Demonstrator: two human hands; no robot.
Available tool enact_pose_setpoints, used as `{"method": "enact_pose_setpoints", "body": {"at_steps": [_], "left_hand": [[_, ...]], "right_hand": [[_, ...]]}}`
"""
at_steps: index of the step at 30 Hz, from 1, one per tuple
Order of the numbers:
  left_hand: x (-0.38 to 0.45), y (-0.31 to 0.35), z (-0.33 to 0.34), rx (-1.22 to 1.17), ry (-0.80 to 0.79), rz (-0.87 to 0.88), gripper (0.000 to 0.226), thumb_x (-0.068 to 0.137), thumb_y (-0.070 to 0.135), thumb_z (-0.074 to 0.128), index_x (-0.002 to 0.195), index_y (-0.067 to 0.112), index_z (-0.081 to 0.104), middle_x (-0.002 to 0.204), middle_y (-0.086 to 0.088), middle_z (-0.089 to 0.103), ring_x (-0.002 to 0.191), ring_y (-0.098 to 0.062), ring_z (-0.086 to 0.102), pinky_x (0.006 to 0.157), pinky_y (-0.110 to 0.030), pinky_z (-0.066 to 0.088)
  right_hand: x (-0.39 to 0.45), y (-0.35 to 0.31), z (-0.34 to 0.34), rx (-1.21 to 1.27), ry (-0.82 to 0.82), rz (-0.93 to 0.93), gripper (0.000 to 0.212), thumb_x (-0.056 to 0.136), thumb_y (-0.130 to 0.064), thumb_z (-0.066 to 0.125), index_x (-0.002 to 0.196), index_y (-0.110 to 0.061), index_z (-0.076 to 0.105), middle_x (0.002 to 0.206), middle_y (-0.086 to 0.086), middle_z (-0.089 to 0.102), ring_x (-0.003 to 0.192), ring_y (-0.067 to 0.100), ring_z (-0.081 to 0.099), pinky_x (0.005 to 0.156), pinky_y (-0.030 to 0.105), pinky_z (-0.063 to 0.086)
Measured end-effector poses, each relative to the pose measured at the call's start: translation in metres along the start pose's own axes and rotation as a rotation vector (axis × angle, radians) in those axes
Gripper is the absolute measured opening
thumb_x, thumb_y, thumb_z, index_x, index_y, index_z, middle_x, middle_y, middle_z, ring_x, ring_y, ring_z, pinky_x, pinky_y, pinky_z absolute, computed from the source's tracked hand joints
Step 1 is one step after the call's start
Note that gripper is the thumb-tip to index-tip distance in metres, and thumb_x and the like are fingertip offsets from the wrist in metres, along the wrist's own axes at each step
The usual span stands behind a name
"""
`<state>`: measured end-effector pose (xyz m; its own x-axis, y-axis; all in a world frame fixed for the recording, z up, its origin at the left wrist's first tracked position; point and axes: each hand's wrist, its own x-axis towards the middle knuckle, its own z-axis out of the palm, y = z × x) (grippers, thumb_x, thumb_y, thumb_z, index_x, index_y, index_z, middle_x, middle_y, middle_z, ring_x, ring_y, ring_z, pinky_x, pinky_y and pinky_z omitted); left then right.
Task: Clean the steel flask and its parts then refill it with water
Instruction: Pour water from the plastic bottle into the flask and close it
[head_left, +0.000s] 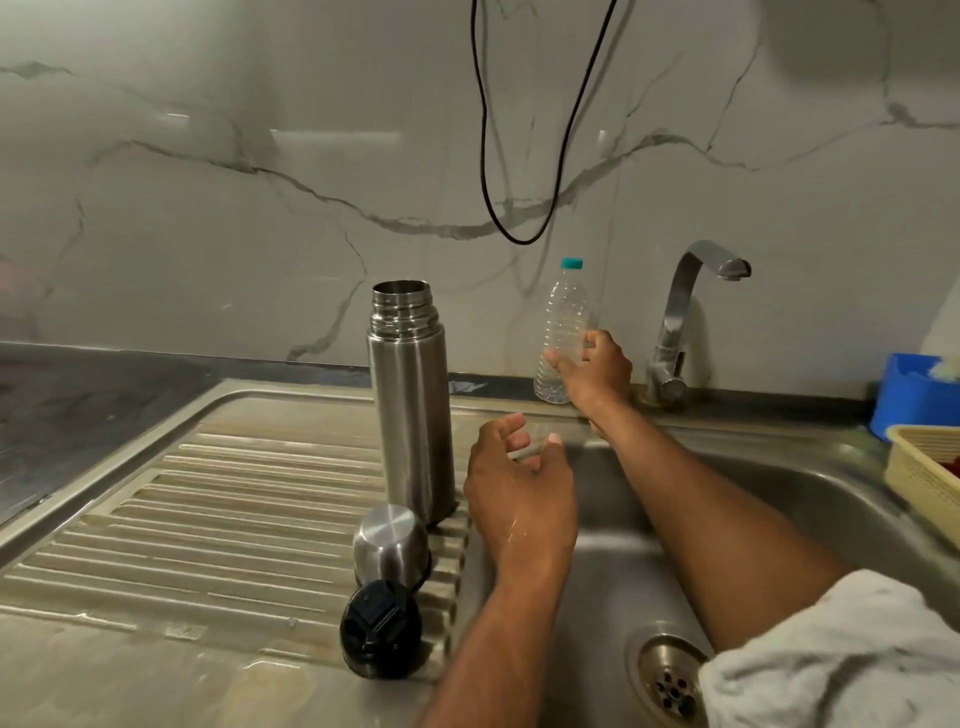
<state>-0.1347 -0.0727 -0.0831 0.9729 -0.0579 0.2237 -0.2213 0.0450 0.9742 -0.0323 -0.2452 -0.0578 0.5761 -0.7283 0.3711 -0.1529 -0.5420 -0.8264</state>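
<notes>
The steel flask (413, 400) stands upright and uncapped on the ribbed drainboard (208, 519), at its right edge. In front of it the steel cup lid (390, 540) sits upside down, and the black stopper (378, 629) lies nearer me. My right hand (597, 371) grips a clear plastic bottle (563, 322) with a teal cap, which stands on the sink's back ledge. My left hand (519, 486) hovers wet over the basin's left edge, fingers loosely curled, holding nothing, just right of the flask.
The tap (685, 312) rises at the back right of the basin (779, 493), with the drain (670, 680) near me. A blue tub (904, 389) and a yellow basket (924, 467) sit far right. A black cable (519, 228) hangs against the marble wall.
</notes>
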Motion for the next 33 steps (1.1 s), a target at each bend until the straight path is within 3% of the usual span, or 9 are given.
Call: {"method": "enact_pose_setpoints", "body": {"at_steps": [7,11,14,17,21,24,27,31,33], "left_hand": [[-0.007,0.011,0.0,0.009,-0.002,-0.012,0.024,0.094,0.022,0.076,0.113,0.031,0.064,0.092,0.014,0.068,0.077,0.019,0.061,0.064,-0.004,0.045],[-0.016,0.027,-0.007,-0.046,-0.034,0.004,0.023,0.092,0.02,0.077,0.107,0.035,0.068,0.084,0.01,0.073,0.08,0.004,0.069,0.074,-0.019,0.054],[-0.017,0.045,-0.014,-0.117,-0.159,-0.014,0.019,0.093,0.016,0.075,0.106,0.03,0.072,0.092,0.002,0.077,0.086,-0.013,0.075,0.074,-0.027,0.059],[-0.018,0.077,-0.041,-0.236,-0.303,-0.006,0.018,0.096,0.011,0.073,0.114,0.014,0.073,0.101,-0.011,0.078,0.087,-0.025,0.076,0.072,-0.035,0.063],[-0.002,0.108,-0.089,-0.251,-0.355,0.179,0.021,0.096,0.007,0.072,0.117,0.004,0.071,0.093,-0.011,0.074,0.078,-0.023,0.071,0.063,-0.031,0.059],[0.026,0.103,-0.133,-0.22,-0.149,0.315,0.023,0.092,0.008,0.077,0.114,0.006,0.072,0.093,-0.007,0.074,0.079,-0.017,0.07,0.062,-0.023,0.056],[0.056,0.077,-0.161,-0.203,0.073,0.246,0.027,0.088,0.011,0.081,0.114,0.01,0.073,0.091,-0.003,0.072,0.078,-0.011,0.067,0.059,-0.02,0.051],[0.075,0.039,-0.172,-0.252,-0.011,-0.074,0.054,0.075,0.03,0.088,0.125,0.016,0.071,0.108,0.002,0.076,0.105,-0.015,0.069,0.082,-0.034,0.05],[0.078,0.03,-0.171,-0.234,-0.107,-0.127,0.066,0.069,0.036,0.086,0.131,0.02,0.068,0.119,0.0,0.077,0.118,-0.019,0.068,0.093,-0.041,0.049]], "right_hand": [[-0.018,0.004,-0.015,-0.005,0.007,0.028,0.074,0.081,-0.038,0.087,0.14,-0.014,0.049,0.132,0.007,0.065,0.119,0.028,0.064,0.098,0.043,0.055],[-0.056,0.015,-0.037,0.088,0.02,0.096,0.062,0.08,-0.033,0.086,0.132,-0.019,0.057,0.118,0.003,0.07,0.106,0.025,0.069,0.094,0.046,0.057],[-0.082,0.02,-0.053,0.106,-0.056,0.237,0.04,0.074,-0.039,0.088,0.106,-0.026,0.067,0.099,0.001,0.077,0.088,0.023,0.075,0.077,0.046,0.064],[-0.12,0.0,-0.064,0.201,-0.203,0.206,0.028,0.08,-0.034,0.088,0.096,-0.019,0.071,0.085,0.003,0.077,0.071,0.018,0.072,0.052,0.028,0.053],[-0.169,-0.023,-0.059,0.214,-0.297,-0.002,0.014,0.081,-0.014,0.088,0.082,-0.02,0.075,0.075,-0.005,0.075,0.072,0.015,0.071,0.07,0.038,0.062],[-0.197,-0.034,-0.051,0.147,-0.414,-0.111,0.017,0.077,-0.027,0.09,0.078,-0.026,0.073,0.07,-0.012,0.073,0.062,0.005,0.066,0.064,0.035,0.06],[-0.222,-0.06,-0.06,0.198,-0.531,-0.196,0.03,0.073,-0.046,0.091,0.082,-0.024,0.074,0.071,-0.006,0.073,0.059,0.003,0.064,0.061,0.031,0.059],[-0.251,-0.093,-0.071,-0.018,-0.648,-0.397,0.056,0.063,-0.076,0.083,0.093,-0.031,0.07,0.082,-0.015,0.07,0.073,0.0,0.065,0.063,0.013,0.051],[-0.26,-0.1,-0.072,-0.229,-0.613,-0.542,0.065,0.061,-0.085,0.076,0.102,-0.036,0.066,0.093,-0.021,0.065,0.081,-0.002,0.061,0.069,0.014,0.05]]}}
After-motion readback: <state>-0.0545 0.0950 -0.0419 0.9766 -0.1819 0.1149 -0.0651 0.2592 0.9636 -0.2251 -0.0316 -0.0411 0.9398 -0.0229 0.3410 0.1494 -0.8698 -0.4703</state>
